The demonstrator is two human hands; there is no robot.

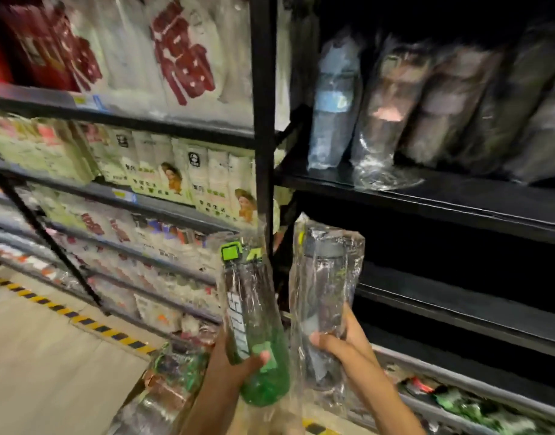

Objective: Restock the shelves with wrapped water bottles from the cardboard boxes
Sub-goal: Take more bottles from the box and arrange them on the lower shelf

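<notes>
At six o'clock, low in the view, an open cardboard box (150, 400) holds more wrapped bottles (175, 368), green and copper-toned ones showing through crinkled clear plastic; how many lie in it cannot be told. At two o'clock a black shelf (458, 196) carries a row of bottles in clear wrap (392, 120), all leaning to the right, with a blue bottle (334, 102) at the left end of the row. The black shelves below it look dark. To the left, from nine to eleven o'clock, other shelves (128, 120) are packed with white packets printed in red and green.

Two wrapped bottles are held up at the centre bottom, in front of a black upright post (265, 120). The green bottle (257, 334) stands nearly upright, long axis running six to twelve o'clock, its green-and-black cap up and its base down. The grey bottle (326, 296) just beside it, at its right, is also upright with its dark cap on top, its loose wrap rising above the cap.

The left hand (235, 362) grips the green bottle low on its body, thumb across the front and fingers (219, 337) curled round the back. The right hand (342, 340) holds the grey bottle near its lower half, thumb in front, fingers (351, 318) wrapped along the right side.
</notes>
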